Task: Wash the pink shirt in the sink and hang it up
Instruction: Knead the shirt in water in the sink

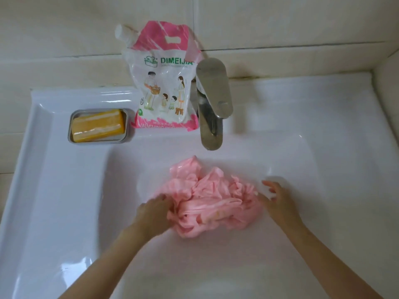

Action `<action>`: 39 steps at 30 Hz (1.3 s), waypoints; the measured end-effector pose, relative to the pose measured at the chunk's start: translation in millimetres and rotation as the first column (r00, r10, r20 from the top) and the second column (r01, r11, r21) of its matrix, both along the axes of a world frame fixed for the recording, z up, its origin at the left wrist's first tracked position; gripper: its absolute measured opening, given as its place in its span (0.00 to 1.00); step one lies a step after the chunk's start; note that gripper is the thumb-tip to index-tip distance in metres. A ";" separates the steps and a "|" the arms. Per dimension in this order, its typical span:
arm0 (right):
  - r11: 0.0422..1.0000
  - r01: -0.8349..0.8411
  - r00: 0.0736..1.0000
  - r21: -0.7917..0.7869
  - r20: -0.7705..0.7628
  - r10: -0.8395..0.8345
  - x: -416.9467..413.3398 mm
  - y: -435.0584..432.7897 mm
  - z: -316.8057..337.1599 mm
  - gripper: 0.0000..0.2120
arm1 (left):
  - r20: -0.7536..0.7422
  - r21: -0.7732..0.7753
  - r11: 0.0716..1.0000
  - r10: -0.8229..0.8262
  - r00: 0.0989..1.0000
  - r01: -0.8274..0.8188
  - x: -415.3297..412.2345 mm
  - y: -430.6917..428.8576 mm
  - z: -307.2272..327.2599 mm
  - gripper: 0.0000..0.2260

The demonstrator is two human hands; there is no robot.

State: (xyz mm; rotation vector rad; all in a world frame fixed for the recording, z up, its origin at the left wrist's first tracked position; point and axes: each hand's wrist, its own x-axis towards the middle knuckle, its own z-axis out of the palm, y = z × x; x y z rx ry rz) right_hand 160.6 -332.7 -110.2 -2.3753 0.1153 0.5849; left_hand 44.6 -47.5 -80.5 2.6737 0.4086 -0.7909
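The pink shirt point(212, 201) lies wet and crumpled in a heap in the basin of the white sink point(75, 190), just below the faucet. My left hand point(154, 212) grips the left edge of the heap, its fingers tucked into the folds. My right hand point(277, 196) is at the right side of the shirt with its fingers spread and relaxed over the basin floor; it holds no cloth that I can see.
A steel faucet point(212, 104) stands at the back of the sink. A pink and white washing powder pouch point(164, 83) leans on the tiled wall. A yellow soap bar point(98, 126) sits in a grey dish on the left ledge.
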 end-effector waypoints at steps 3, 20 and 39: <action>0.971 0.229 0.957 0.074 -0.201 -0.211 -5.7 16.6 6.0 0.34 | 0.491 -0.047 0.983 0.176 0.853 -0.176 5.6 2.6 2.7 0.31; 0.950 0.091 0.931 0.299 -0.364 0.025 -16.8 87.0 62.7 0.17 | -0.306 -0.681 0.435 0.563 0.768 -0.589 38.1 -35.4 41.2 0.18; 0.772 -0.541 0.712 -0.334 0.307 0.632 -48.6 93.8 -35.5 0.17 | 0.094 0.089 0.996 -0.020 0.995 0.011 4.5 -74.3 -54.0 0.27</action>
